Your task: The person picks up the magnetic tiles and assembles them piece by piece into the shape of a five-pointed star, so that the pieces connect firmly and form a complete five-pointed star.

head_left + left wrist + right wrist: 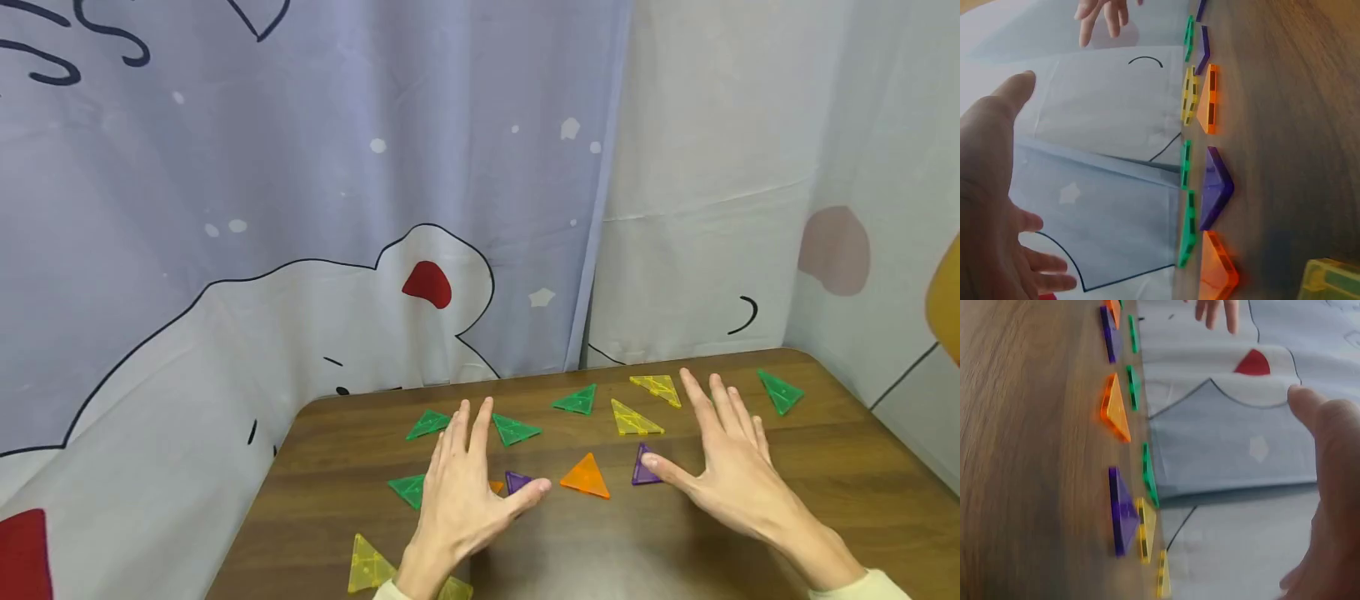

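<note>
My left hand is held above the table with its fingers straight and thumb spread, holding nothing. Below it lie a purple triangular tile, partly covered by the thumb, and a green triangular tile. At its fingertips is another green tile. My right hand, also empty with extended fingers, hovers on the right. Its thumb overlaps a second purple tile in the head view. Between both hands an orange triangular tile lies flat. In the left wrist view another orange tile shows.
Two yellow tiles and a green tile lie toward the back of the wooden table. One more green tile is at the far right. Yellow tiles lie by the left wrist. A printed curtain hangs behind the table.
</note>
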Demonstrator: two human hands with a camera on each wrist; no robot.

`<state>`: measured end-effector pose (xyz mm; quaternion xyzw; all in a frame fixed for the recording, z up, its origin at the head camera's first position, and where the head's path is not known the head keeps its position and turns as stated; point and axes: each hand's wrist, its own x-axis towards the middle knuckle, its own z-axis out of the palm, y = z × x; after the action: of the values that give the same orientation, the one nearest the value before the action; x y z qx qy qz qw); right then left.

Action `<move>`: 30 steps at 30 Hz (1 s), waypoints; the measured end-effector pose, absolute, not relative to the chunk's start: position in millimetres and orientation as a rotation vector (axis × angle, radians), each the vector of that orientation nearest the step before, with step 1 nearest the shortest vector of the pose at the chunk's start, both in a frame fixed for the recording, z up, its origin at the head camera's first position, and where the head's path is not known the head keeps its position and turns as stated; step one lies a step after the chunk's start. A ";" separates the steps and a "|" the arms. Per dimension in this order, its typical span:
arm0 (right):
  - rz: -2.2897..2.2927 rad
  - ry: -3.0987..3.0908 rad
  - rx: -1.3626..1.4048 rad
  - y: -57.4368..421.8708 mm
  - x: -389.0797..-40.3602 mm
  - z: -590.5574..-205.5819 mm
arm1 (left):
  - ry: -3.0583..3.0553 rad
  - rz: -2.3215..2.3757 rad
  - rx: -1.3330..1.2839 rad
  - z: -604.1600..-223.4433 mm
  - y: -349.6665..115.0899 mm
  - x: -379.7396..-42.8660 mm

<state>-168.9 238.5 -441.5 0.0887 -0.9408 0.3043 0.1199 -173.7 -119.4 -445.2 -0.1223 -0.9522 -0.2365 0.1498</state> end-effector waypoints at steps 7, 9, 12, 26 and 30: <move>0.942 -2.732 0.266 265.8 -165.8 -444.1 | -2.692 -0.825 -0.336 -452.7 -125.3 -175.2; 0.937 -2.740 0.253 273.0 -165.2 -447.6 | -2.694 -0.858 -0.343 -455.2 -125.6 -176.1; 0.931 -2.770 0.212 283.3 -164.8 -455.5 | -2.698 -0.907 -0.385 -458.6 -122.2 -179.0; 1.187 -2.808 0.097 317.5 -167.7 -496.0 | -2.743 -0.933 -0.557 -481.9 -76.9 -198.1; 1.189 -2.789 0.121 322.6 -167.2 -508.2 | -2.751 -0.955 -0.598 -486.4 -63.6 -201.7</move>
<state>-167.2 322.6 -508.2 0.0397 -0.9179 0.3913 0.0534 -201.7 -63.6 -486.4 -0.2003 -0.9221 -0.3200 0.0845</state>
